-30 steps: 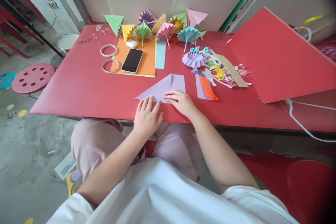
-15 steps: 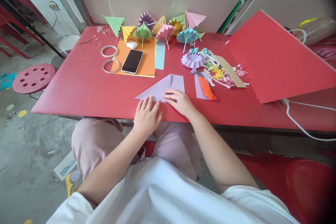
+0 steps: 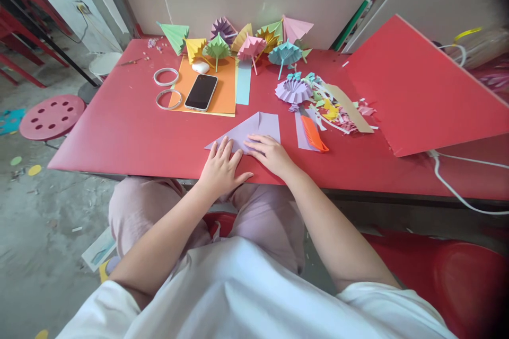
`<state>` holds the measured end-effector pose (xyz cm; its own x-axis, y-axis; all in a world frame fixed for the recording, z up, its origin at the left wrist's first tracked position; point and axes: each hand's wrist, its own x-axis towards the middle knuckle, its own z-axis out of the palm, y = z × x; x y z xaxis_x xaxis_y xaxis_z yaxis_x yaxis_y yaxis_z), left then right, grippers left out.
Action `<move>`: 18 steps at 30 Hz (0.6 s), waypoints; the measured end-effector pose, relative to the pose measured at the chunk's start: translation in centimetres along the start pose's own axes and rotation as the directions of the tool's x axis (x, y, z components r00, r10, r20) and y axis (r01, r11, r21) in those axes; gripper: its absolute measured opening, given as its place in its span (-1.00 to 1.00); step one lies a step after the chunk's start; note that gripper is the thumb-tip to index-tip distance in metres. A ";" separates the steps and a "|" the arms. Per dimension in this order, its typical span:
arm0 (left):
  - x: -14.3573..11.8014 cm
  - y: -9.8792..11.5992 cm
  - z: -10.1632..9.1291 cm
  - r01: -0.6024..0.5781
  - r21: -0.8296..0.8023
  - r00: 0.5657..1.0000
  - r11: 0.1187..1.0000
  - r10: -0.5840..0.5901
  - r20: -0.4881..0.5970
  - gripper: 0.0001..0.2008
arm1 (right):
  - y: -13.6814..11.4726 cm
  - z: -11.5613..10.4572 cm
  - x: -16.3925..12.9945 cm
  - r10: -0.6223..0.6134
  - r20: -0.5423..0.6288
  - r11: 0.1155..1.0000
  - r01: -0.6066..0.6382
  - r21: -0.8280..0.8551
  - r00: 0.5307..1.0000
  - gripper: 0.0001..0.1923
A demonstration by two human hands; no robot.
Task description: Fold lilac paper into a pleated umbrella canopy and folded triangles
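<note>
A folded sheet of lilac paper [image 3: 258, 124] lies on the red table [image 3: 131, 132] in front of me, a slanted edge running down to a point at its left. My left hand [image 3: 221, 166] rests on its near left edge, open, with fingers stretched and thumb spread to the right. Flat on the middle of the paper lies my right hand [image 3: 270, 154], open too. To the right, an orange cutter or comb-like tool [image 3: 314, 133] sits on a lilac paper strip [image 3: 302, 140]; its exact kind is unclear.
Several folded paper umbrellas [image 3: 250, 46] stand along the wall. A phone [image 3: 201, 92] lies on orange paper [image 3: 226, 100], beside two tape rings [image 3: 168, 99]. Paper scraps [image 3: 338, 111] are heaped right of centre. A red board [image 3: 429, 90] leans at the right, near a white cable [image 3: 449, 188].
My left hand has shifted slightly up along the paper, its thumb now spread further right. My right hand has slid slightly left. The lilac paper stays in place.
</note>
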<state>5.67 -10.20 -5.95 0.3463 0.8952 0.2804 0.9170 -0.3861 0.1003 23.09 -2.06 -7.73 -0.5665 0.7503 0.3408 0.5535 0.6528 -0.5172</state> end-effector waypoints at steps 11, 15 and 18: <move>0.2 -0.5 0.0 0.055 0.028 0.997 0.998 -0.056 0.045 -0.23 | -0.1 0.0 0.0 -0.013 -0.010 1.000 0.013 -0.009 1.000 -0.73; 0.2 -0.7 -0.2 0.077 0.038 0.995 0.996 -0.079 0.055 -0.24 | -0.1 0.0 0.0 -0.005 0.000 1.000 0.005 0.002 1.000 -0.73; 0.2 -0.7 -0.2 0.074 0.041 0.996 0.996 -0.076 0.054 -0.25 | -0.1 -0.1 0.0 0.001 0.003 1.000 -0.001 0.005 1.000 -0.72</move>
<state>5.04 -9.84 -5.76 0.2861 0.9326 0.2202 0.9474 -0.3097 0.0811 23.08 -2.13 -7.64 -0.5676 0.7506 0.3382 0.5512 0.6516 -0.5211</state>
